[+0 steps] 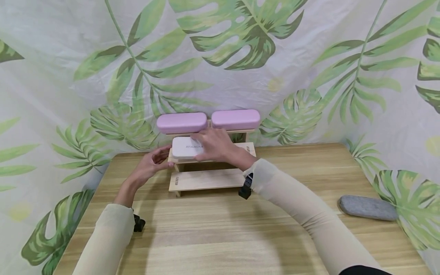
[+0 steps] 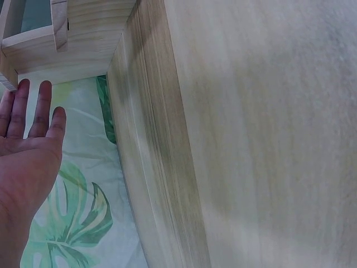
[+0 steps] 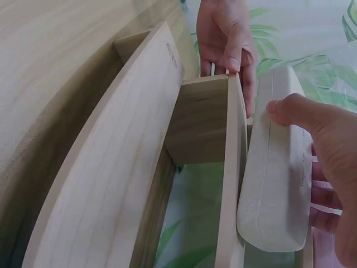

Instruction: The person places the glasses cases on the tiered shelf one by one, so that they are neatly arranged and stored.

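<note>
My right hand (image 1: 218, 146) grips a white glasses case (image 1: 183, 148) with printed lettering, thumb on its front face and fingers behind it. The case lies along the left part of the middle step of a wooden tiered rack (image 1: 206, 179). At that step's left end is my left hand (image 1: 151, 164), palm turned toward the rack and fingers loosely extended, thumb right at the step's edge. In the right wrist view the white case (image 3: 273, 167) lies close over the step board, and the left hand (image 3: 226, 33) shows beyond it.
Two pink cases, the left one (image 1: 182, 122) and the right one (image 1: 235, 119), sit on the rack's top step. A grey case (image 1: 368, 207) lies at the right side of the wooden table (image 1: 199, 236). Leaf-printed cloth (image 1: 292, 23) hangs behind.
</note>
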Demonstrator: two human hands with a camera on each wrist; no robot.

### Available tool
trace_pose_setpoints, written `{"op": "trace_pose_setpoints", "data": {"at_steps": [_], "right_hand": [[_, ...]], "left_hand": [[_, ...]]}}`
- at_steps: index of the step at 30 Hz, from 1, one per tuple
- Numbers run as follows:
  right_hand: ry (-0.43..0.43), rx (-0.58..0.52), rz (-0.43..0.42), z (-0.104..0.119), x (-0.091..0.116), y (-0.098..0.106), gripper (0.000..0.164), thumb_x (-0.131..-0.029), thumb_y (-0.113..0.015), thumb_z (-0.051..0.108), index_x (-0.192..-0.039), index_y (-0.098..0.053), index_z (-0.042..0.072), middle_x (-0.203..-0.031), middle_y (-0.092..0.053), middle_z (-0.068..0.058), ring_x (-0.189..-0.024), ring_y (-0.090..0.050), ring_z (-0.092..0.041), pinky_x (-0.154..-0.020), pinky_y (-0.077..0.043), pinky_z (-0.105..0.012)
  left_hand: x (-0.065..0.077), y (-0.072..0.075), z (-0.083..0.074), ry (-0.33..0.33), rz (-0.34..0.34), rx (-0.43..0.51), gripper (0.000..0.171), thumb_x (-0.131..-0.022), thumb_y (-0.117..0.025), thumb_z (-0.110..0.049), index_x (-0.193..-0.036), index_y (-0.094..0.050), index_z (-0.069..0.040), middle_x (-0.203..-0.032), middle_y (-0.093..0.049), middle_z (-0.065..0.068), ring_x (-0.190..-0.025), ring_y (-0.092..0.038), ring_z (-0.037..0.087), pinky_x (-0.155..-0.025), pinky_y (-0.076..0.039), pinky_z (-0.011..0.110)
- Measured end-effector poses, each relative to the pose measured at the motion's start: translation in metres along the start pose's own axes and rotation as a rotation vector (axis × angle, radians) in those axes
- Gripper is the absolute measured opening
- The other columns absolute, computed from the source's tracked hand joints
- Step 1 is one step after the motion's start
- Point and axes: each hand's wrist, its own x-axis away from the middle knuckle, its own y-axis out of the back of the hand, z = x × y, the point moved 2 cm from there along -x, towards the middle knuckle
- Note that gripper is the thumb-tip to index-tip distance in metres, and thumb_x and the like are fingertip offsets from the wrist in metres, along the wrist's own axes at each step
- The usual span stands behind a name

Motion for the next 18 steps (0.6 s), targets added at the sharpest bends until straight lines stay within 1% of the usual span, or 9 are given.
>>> {"op": "trace_pose_setpoints", "data": {"at_steps": [2, 7, 10, 12, 14, 18], "right_hand": [[0.002, 0.007, -0.005, 0.001, 0.000, -0.002, 0.073, -0.081, -0.084, 0.062, -0.140, -0.069, 0.021, -0.121, -0.076, 0.000, -0.088, -0.067, -0.016, -0.058, -0.051, -0.029], [0.023, 0.010, -0.034, 0.003, -0.001, -0.005, 0.067, -0.082, -0.084, 0.060, -0.134, -0.071, 0.020, -0.111, -0.077, 0.000, -0.081, -0.064, -0.017, -0.055, -0.049, -0.031], [0.030, 0.019, -0.051, 0.003, -0.001, -0.007, 0.066, -0.082, -0.084, 0.060, -0.132, -0.072, 0.019, -0.112, -0.078, 0.000, -0.081, -0.064, -0.017, -0.055, -0.049, -0.032], [0.034, 0.025, -0.069, 0.003, 0.000, -0.009, 0.066, -0.081, -0.085, 0.061, -0.132, -0.073, 0.019, -0.116, -0.078, 0.000, -0.084, -0.066, -0.018, -0.056, -0.051, -0.032], [0.039, 0.020, -0.090, 0.003, 0.001, -0.011, 0.066, -0.081, -0.086, 0.060, -0.131, -0.074, 0.018, -0.120, -0.078, -0.001, -0.087, -0.069, -0.018, -0.058, -0.052, -0.033], [0.062, 0.006, -0.131, 0.003, 0.002, -0.014, 0.061, -0.079, -0.088, 0.056, -0.125, -0.077, 0.016, -0.121, -0.078, 0.000, -0.093, -0.071, -0.021, -0.062, -0.055, -0.034]], "left_hand": [[0.000, 0.000, 0.000, 0.002, -0.001, -0.004, 0.079, -0.097, -0.081, -0.022, -0.164, -0.039, -0.010, -0.160, -0.047, 0.017, -0.151, -0.041, 0.037, -0.104, -0.050, 0.016], [0.001, 0.000, 0.001, 0.009, -0.005, -0.002, 0.081, -0.097, -0.081, -0.023, -0.164, -0.039, -0.010, -0.160, -0.048, 0.015, -0.150, -0.042, 0.034, -0.105, -0.051, 0.018], [0.001, -0.001, 0.000, 0.007, -0.006, -0.001, 0.081, -0.096, -0.081, -0.023, -0.164, -0.039, -0.009, -0.161, -0.047, 0.016, -0.150, -0.042, 0.035, -0.106, -0.050, 0.018], [0.000, -0.001, 0.000, 0.003, -0.002, -0.003, 0.080, -0.097, -0.081, -0.023, -0.164, -0.038, -0.008, -0.162, -0.046, 0.017, -0.151, -0.041, 0.037, -0.106, -0.050, 0.018], [0.000, -0.001, 0.000, 0.003, -0.003, 0.000, 0.080, -0.097, -0.081, -0.022, -0.164, -0.038, -0.008, -0.162, -0.046, 0.017, -0.151, -0.041, 0.037, -0.105, -0.050, 0.017], [0.000, 0.000, 0.000, 0.008, -0.002, 0.005, 0.080, -0.097, -0.080, -0.022, -0.164, -0.039, -0.009, -0.163, -0.045, 0.016, -0.152, -0.040, 0.036, -0.102, -0.050, 0.013]]}}
